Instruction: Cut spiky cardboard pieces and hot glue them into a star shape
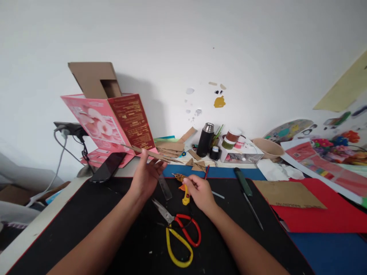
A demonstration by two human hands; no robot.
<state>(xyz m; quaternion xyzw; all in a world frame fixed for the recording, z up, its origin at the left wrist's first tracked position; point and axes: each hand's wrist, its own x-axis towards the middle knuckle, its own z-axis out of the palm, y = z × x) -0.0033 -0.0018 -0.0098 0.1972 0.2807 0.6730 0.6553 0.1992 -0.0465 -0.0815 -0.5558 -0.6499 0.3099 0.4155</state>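
My left hand [146,177] holds a thin strip of brown cardboard [156,155], seen nearly edge-on, between thumb and fingers. In my right hand [200,191] is a small yellow hot glue gun [185,194] with an orange trigger, its nozzle pointing left, apart from the strip. Below the hands lie scissors [169,217] with one red and one yellow handle, blades slightly apart. A clear ruler [164,187] rests on the black mat between my hands. A pale glue stick shape [218,195] shows to the right of my right wrist.
A pink box [97,122] stands at back left, beside a black phone [109,168]. Behind the mat are cardboard scraps [198,165], a black flask [206,139] and paint jars [233,135]. To the right lie a green-handled cutter [243,182], cardboard [286,194] and red paper [329,217].
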